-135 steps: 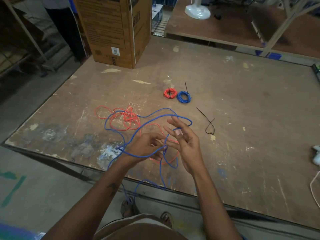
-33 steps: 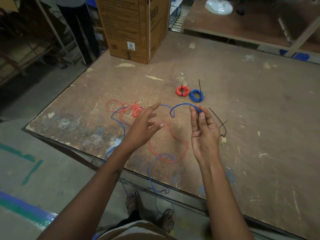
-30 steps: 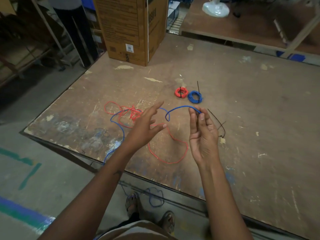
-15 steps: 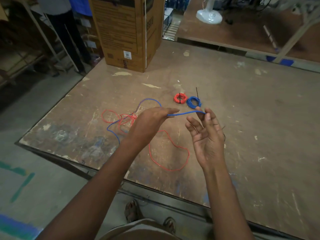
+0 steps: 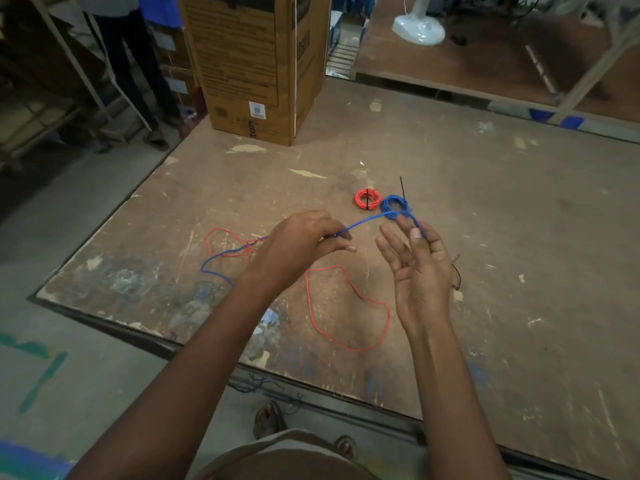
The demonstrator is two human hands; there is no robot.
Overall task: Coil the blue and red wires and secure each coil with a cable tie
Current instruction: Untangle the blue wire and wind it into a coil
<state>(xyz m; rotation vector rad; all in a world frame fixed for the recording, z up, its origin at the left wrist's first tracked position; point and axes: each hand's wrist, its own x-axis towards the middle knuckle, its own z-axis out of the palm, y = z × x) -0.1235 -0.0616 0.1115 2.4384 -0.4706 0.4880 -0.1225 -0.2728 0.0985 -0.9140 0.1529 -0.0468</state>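
Two coils, one red [image 5: 367, 199] and one blue [image 5: 394, 204], lie tied above frame centre on the worn table [image 5: 519, 271]. Below them the loose red wire [image 5: 346, 306] loops flat. The left hand [image 5: 301, 242] pinches the loose blue wire [image 5: 363, 221]; the right hand [image 5: 419, 268], fingers spread nearly straight, has its end over the fingertips. Best wind even, snug turns round those fingers, feeding steadily so the tangle at mid-left frees.
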